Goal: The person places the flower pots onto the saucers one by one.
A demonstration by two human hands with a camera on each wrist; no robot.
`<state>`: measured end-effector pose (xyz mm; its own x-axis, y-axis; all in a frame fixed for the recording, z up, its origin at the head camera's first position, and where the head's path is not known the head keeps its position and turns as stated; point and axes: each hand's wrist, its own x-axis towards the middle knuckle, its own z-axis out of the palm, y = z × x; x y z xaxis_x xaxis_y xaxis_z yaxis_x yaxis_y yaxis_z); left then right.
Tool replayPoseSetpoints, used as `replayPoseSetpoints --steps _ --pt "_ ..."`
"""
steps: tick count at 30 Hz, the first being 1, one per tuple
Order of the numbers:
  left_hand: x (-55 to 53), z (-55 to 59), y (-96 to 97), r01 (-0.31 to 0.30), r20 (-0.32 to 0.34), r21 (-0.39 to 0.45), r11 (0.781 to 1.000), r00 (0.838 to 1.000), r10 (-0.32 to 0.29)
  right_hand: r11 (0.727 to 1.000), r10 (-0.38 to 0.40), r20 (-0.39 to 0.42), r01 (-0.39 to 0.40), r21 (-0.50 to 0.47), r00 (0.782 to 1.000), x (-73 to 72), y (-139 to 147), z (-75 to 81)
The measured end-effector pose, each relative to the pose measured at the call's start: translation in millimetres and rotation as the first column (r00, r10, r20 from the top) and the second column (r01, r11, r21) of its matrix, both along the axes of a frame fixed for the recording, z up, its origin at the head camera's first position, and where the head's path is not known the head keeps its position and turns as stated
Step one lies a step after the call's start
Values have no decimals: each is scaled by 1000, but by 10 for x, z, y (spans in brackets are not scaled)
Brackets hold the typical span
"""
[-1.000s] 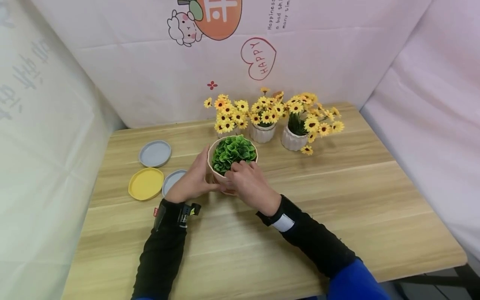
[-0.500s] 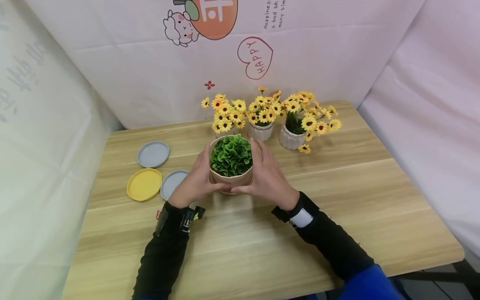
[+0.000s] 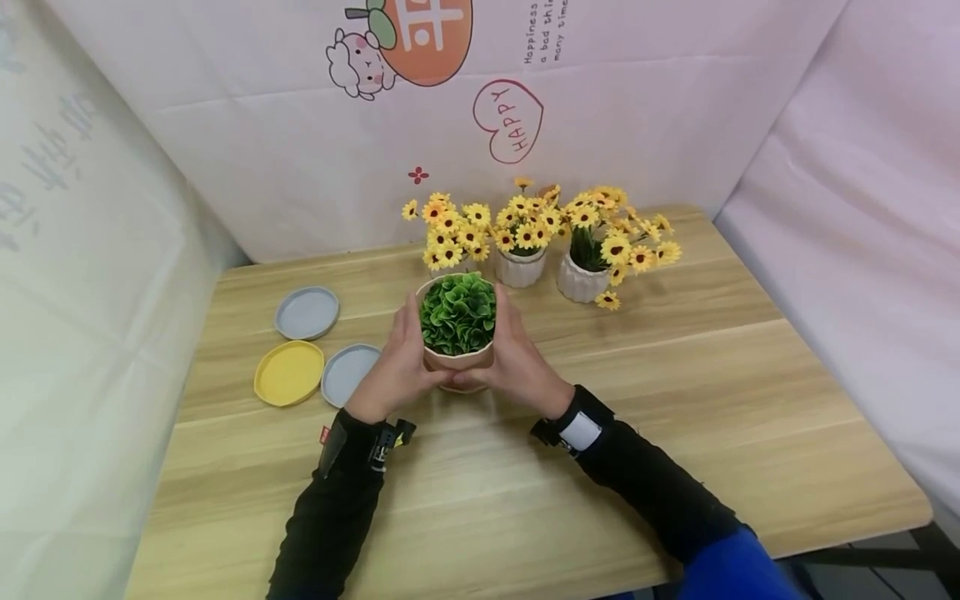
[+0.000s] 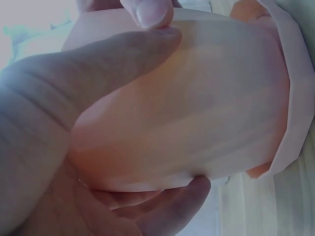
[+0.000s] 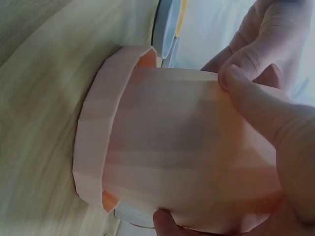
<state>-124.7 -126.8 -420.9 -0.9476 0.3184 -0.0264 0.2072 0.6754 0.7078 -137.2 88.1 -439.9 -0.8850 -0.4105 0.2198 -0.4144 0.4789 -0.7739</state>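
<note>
A pale pink flowerpot (image 3: 459, 362) with a dense green leafy plant (image 3: 457, 315) stands upright at the middle of the table. My left hand (image 3: 396, 360) grips its left side, and my right hand (image 3: 521, 357) grips the right side. Both thumbs meet across the front of the pot. In the left wrist view the pot (image 4: 197, 103) sits in a faceted pink saucer (image 4: 300, 88), with the left fingers curled along its wall. The right wrist view shows the same saucer (image 5: 101, 128) around the base, resting at the wooden tabletop.
Left of the pot lie two grey saucers (image 3: 307, 312) and a yellow saucer (image 3: 288, 373). Behind it, three small whitish pots (image 3: 521, 268) of yellow daisies stand in a row near the back edge. A printed white cloth (image 3: 300, 167) hangs behind the wooden table (image 3: 637, 400).
The right hand has left the plant's front edge and moved to the pot's right side, now gripping it opposite the left hand. The pot has shifted slightly left in view.
</note>
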Motion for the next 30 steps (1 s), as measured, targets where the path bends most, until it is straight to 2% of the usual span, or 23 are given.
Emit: replayPoseSetpoints --steps 6,15,25,30 --pt "-16 -1 -54 -8 -1 -10 1000 1000 8 1000 8 1 -8 -19 1000 -52 -55 -10" --pt "-31 14 -208 -23 1 -8 1000 1000 23 1000 21 -27 -21 2 999 -122 -219 2" --pt "-39 57 -382 -87 55 1 996 995 87 998 59 -61 -57 36 996 -238 -436 13" --pt "-60 43 -444 -114 75 9 993 991 113 997 59 -48 -56 60 997 -294 -523 13"
